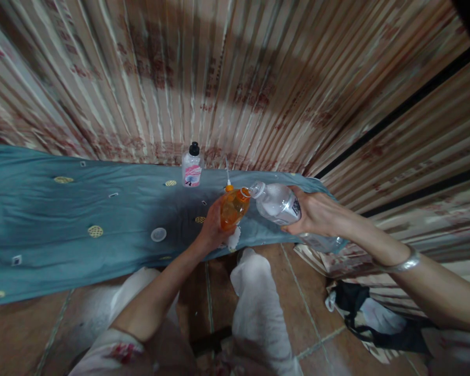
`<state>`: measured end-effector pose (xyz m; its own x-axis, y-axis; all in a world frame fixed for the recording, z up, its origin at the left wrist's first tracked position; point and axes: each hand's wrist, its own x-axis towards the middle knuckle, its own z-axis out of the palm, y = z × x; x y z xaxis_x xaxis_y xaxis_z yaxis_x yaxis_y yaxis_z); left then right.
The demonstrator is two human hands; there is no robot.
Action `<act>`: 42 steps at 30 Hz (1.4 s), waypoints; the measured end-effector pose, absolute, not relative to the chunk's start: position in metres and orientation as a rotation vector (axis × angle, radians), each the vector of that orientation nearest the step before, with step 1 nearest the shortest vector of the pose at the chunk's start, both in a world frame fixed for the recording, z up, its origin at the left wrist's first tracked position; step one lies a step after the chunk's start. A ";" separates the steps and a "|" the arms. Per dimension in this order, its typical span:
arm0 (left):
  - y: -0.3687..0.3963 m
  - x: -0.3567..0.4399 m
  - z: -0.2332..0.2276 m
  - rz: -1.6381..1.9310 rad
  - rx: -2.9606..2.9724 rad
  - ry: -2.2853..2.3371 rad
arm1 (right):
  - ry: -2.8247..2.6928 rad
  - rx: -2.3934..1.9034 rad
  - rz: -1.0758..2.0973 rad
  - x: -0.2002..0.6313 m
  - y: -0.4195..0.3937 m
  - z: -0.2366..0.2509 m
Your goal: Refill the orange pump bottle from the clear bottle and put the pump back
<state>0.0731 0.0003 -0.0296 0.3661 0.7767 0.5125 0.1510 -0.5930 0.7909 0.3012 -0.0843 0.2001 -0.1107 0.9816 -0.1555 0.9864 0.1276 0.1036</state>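
My left hand (pixel 212 225) is closed around an orange see-through bottle (pixel 235 208), tilted with its open mouth up and to the right. My right hand (pixel 312 211) grips a clear plastic bottle (pixel 276 201) with a label, tipped so its neck points left. The two bottle mouths meet or nearly touch; whether liquid flows between them I cannot tell. Just behind the orange bottle lies an orange spray top with a pale tube (pixel 228 183). A small white piece, partly hidden, shows below my left hand.
A clear bottle with black cap and pink label (pixel 191 169) stands at the back of the teal cloth (pixel 125 209). A round clear lid (pixel 159 234) lies in front. Pleated curtains (pixel 180 78) hang behind. A dark bag (pixel 360 308) is on the tiled floor at right.
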 end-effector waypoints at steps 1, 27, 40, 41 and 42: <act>0.001 0.073 -0.030 1.239 1.978 0.795 | 2.209 1.960 -0.041 0.301 -0.084 0.200; -0.001 0.072 -0.028 1.191 2.005 0.839 | 2.225 1.970 -0.055 0.301 -0.085 0.200; -0.002 0.073 -0.024 1.214 2.006 0.843 | 2.218 1.966 -0.018 0.299 -0.084 0.201; -0.001 0.073 -0.025 1.223 2.006 0.829 | 2.222 1.963 -0.014 0.299 -0.084 0.201; -0.001 0.073 -0.026 1.229 2.007 0.816 | 2.224 1.962 -0.013 0.298 -0.084 0.201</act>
<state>0.0726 -0.0009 -0.0256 0.3702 0.7731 0.5151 0.1751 -0.6026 0.7786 0.2983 -0.0842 0.2014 -0.1162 0.9838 -0.1368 0.9853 0.1315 0.1088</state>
